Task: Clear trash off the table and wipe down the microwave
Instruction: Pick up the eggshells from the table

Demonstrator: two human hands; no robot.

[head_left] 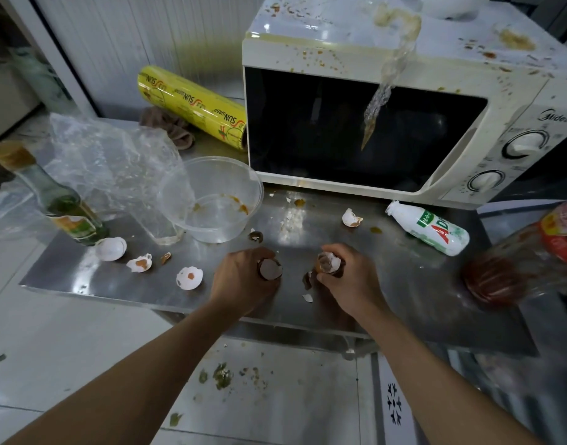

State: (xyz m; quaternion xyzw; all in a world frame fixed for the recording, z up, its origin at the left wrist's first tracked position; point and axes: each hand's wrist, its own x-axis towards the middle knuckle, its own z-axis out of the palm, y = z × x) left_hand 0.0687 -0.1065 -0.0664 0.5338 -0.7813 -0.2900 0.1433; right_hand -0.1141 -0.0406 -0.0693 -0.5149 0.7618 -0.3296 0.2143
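Near the front edge of the steel table [388,284], my left hand [240,277] grips a brown eggshell half [271,269]. Just to its right, my right hand [349,277] holds a clump of broken eggshell pieces [330,263]. More white shells lie to the left [189,277], [140,263], [111,248], and one sits by the microwave [352,217]. The white microwave [513,101] at the back right is spattered with brown stains, and a strip of crumpled plastic film [388,88] hangs over its dark door. A brown rag [170,125] lies at the back.
A clear stained plastic bowl [240,181] and crumpled plastic bags [105,155] sit mid-left. A green glass bottle [60,203] stands at the left. A yellow cling-wrap roll [192,106] leans by the microwave. A white drink bottle [433,229] lies right, beside a sauce jar [516,268]. Food scraps litter the floor.
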